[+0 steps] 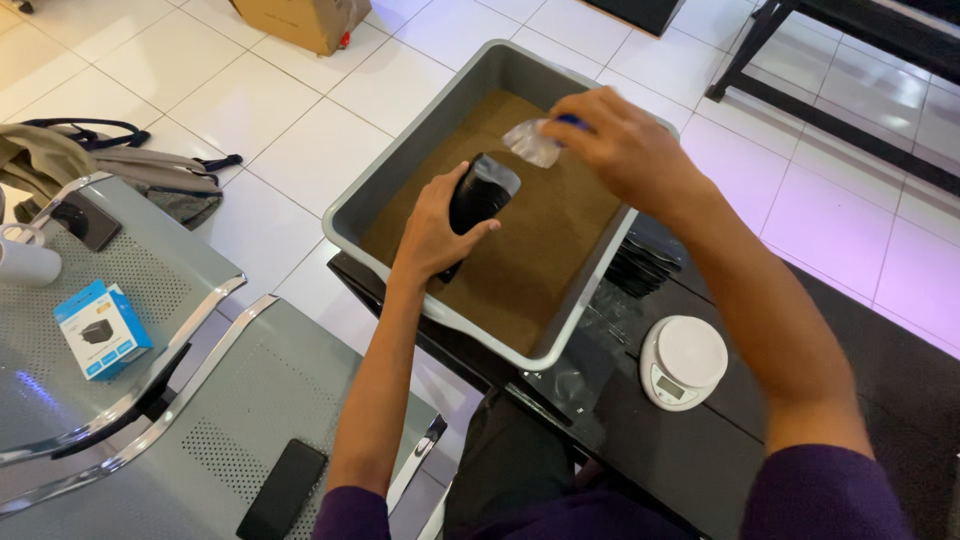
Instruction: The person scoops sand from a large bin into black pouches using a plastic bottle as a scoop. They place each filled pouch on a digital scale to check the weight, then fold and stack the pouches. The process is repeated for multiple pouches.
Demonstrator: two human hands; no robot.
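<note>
My left hand (pixel 435 230) grips a black bag-like pouch (pixel 480 195) with its mouth open, held over a grey tub (pixel 400 160) filled with brown granular material (pixel 540 240). My right hand (pixel 620 145) is raised just right of the pouch's mouth and holds a small clear plastic scoop with a blue part (pixel 540 140), tipped toward the pouch. Both hands are above the tub, which rests on a black table (pixel 700 450).
A small white kitchen scale (pixel 683 362) sits on the black table, next to a stack of black pouches (pixel 640 265). On the metal bench seats at left lie a blue box (pixel 100 328), a black phone (pixel 282 490), a white mug (pixel 25 262). A backpack (pixel 120 175) and cardboard box (pixel 300 20) are on the tiled floor.
</note>
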